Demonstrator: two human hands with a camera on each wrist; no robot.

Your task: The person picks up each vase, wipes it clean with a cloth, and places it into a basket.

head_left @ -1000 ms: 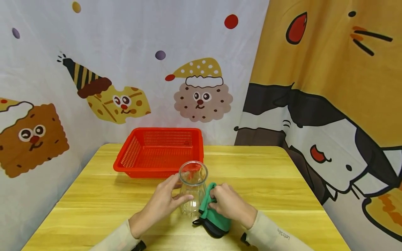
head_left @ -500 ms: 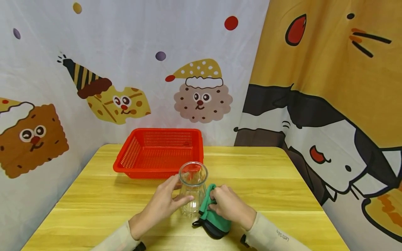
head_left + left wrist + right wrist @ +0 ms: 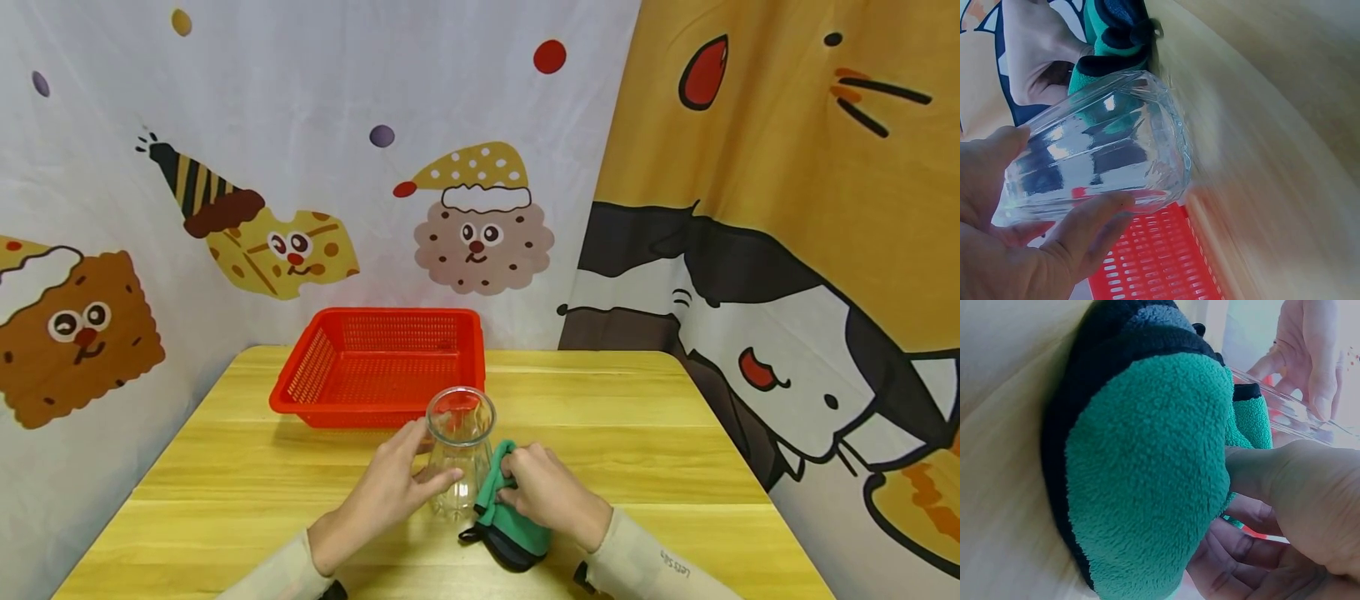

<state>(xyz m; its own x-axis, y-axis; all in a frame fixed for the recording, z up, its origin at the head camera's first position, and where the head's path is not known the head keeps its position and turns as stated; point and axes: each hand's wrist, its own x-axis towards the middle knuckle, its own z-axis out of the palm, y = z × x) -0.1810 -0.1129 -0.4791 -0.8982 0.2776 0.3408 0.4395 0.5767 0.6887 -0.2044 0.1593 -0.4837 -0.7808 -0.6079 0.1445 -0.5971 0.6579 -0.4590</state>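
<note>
A clear glass vase (image 3: pixel 461 454) with a flared round rim stands on the wooden table. My left hand (image 3: pixel 386 483) grips its near left side, thumb across the front and fingers behind. In the left wrist view the fluted glass (image 3: pixel 1104 150) lies between thumb and fingers. Just right of the vase, my right hand (image 3: pixel 553 492) pinches a green towelling cloth (image 3: pixel 517 529) with black edging and a small black loop. The bunched cloth's upper fold leans against the glass. In the right wrist view the fuzzy cloth (image 3: pixel 1147 469) bulges out below the curled fingers.
A red perforated plastic basket (image 3: pixel 360 415) sits behind the vase, toward the table's back left. The yellow wooden table (image 3: pixel 637 442) runs back to a curtain (image 3: pixel 300 100) printed with cartoon figures.
</note>
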